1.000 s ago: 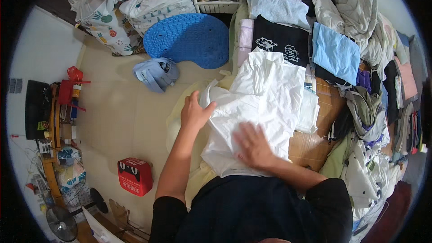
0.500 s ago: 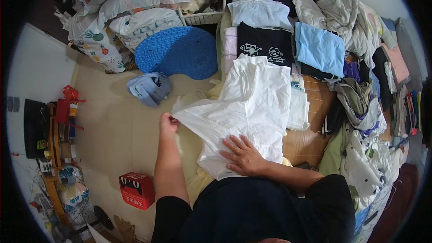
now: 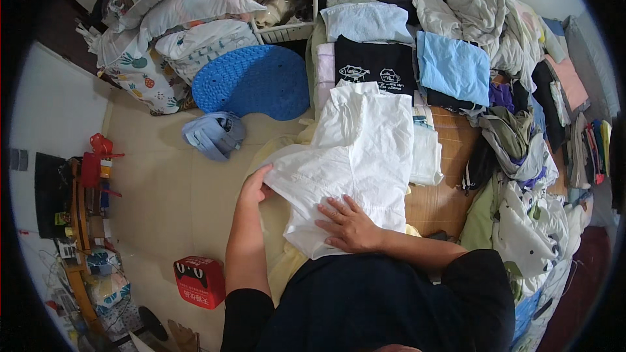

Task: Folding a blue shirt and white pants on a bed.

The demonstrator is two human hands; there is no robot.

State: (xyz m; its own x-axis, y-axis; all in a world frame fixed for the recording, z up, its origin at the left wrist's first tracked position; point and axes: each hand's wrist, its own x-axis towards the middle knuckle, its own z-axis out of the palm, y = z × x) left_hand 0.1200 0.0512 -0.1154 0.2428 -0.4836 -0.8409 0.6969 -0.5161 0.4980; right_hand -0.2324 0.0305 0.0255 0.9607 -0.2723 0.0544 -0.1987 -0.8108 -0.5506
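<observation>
A white garment (image 3: pixel 365 150) lies spread in front of me, creased, with a gathered band at its far end. My right hand (image 3: pixel 349 225) rests flat on its near part, fingers spread. At the garment's left edge is my left hand (image 3: pixel 254 184), its fingers stretched along the cloth and the thumb apart from them. Pale yellow cloth (image 3: pixel 277 248) shows beneath the garment on the left. Just beyond the garment lies a folded black shirt (image 3: pixel 375 65) with white line drawings.
Folded light blue cloth (image 3: pixel 453 68) lies far right, near heaped clothes (image 3: pixel 515 143). A blue studded board (image 3: pixel 254 81) leans by stuffed bags at the far left. Blue-grey cloth (image 3: pixel 214 135) and a red box-like stool (image 3: pixel 199 281) stand on the floor at left.
My left hand has loosened its pinch on the pulled-out left corner and moved slightly right. That corner has drawn inward. My right hand stays flat on the garment.
</observation>
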